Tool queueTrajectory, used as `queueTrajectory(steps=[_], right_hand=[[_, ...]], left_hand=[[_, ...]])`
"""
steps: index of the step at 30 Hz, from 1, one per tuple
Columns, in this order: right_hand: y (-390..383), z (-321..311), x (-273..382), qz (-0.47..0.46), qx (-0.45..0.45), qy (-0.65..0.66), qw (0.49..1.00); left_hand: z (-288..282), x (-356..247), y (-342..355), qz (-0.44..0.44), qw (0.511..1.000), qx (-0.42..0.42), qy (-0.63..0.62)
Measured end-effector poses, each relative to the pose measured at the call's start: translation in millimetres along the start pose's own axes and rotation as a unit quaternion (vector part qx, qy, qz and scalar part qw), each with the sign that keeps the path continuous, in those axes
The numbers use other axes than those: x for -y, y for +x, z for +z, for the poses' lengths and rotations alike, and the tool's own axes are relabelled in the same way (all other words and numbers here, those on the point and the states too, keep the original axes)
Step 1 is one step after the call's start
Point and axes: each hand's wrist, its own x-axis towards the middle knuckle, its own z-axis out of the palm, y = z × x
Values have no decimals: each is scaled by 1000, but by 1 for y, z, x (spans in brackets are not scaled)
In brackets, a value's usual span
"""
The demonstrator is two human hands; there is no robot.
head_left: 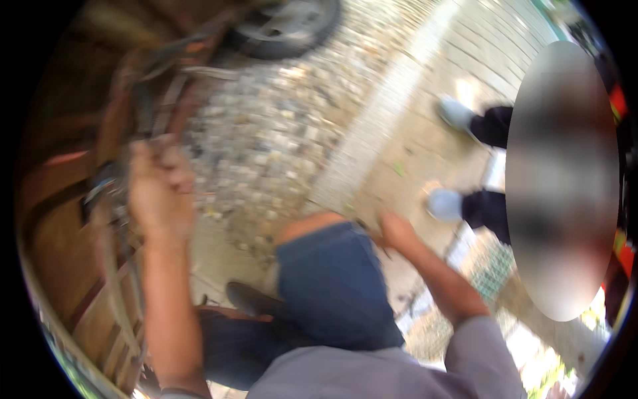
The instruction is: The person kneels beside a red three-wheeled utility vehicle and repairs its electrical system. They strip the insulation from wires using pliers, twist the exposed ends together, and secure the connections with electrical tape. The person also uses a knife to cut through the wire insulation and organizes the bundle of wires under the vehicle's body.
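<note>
Knee and shorts sit nearest to me: blue shorts (335, 286) cover my raised leg at the bottom middle of the view, with a grey shirt hem below them and a dark shoe (249, 299) just to the left. From here my left hand (158, 189) reaches up along the left side, fingers curled shut around what looks like a thin dark cable or strap (143, 106); motion blur keeps me from saying exactly what it is. That cable runs mostly upright, its long axis going from my fist toward the top left corner of the view, where it meets a reddish-brown metal frame (73, 219) that fills the left edge. The gripped thing lies straight above and slightly beyond my left fingers, so the left hand is plainly the nearer one; the right is well apart from it. My right hand (397, 233) rests just beside my knee, and I see something thin and dark at its fingertips, but I cannot tell whether the fingers are closed on it. Beyond my hands lies a patch of gravel ground (279, 133), then a pale paved strip. Farther off, a dark tyre (289, 26) shows at the top, and another person's light shoes (455, 113) stand at the right.
</note>
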Motion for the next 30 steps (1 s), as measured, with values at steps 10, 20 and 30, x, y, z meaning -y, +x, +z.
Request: queueTrajectory(steps=[10,20,30], right_hand=[[-20,148,-72,200,-7,146,969],[41,54,-30,-126,-247,444,852],[62,-152,177,-467,-203,392,766]], left_hand=[[84,-30,18,288,902,58,316],[120,-110,59,335,705,134,611],[131,-124,52,319,603,142,717]])
